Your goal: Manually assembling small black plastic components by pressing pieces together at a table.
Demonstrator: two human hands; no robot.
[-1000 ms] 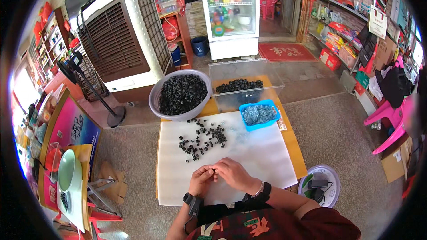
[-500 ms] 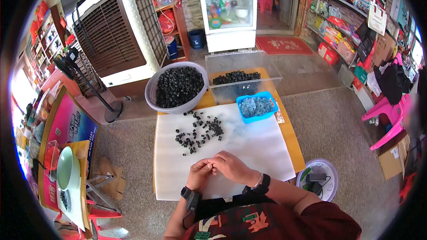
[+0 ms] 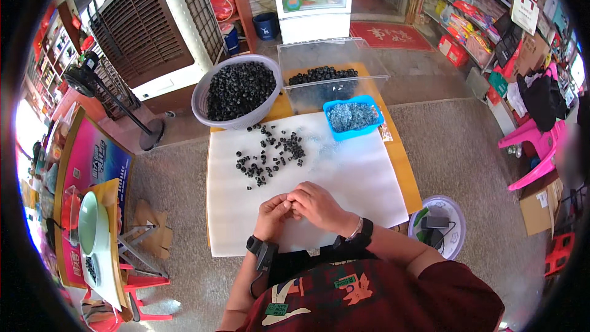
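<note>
Over the near part of a white sheet (image 3: 362, 190) on the table, my left hand (image 3: 271, 216) and my right hand (image 3: 318, 206) meet with fingertips pinched together. Whatever is between the fingers is too small or hidden to name. Just beyond them lie small black ring-like plastic parts (image 3: 292, 147), scattered loosely. A blue tray (image 3: 345, 136) of small clear-bluish pieces (image 3: 351, 115) stands at the far right of the sheet. At the far left, a big pale purple basin (image 3: 200, 107) is heaped with more black parts (image 3: 239, 91).
Behind the blue tray sits a clear plastic box (image 3: 369, 80) holding black parts. On the floor to the right is a purple-rimmed tub (image 3: 462, 233) with dark adapters and cables. A side table with a green bowl (image 3: 93, 224) stands left; a pink chair (image 3: 534, 157) is at right.
The view has tipped, so the table and its things sit higher in the picture. My hands stay pinched together over the sheet, with the fingers shifted slightly.
</note>
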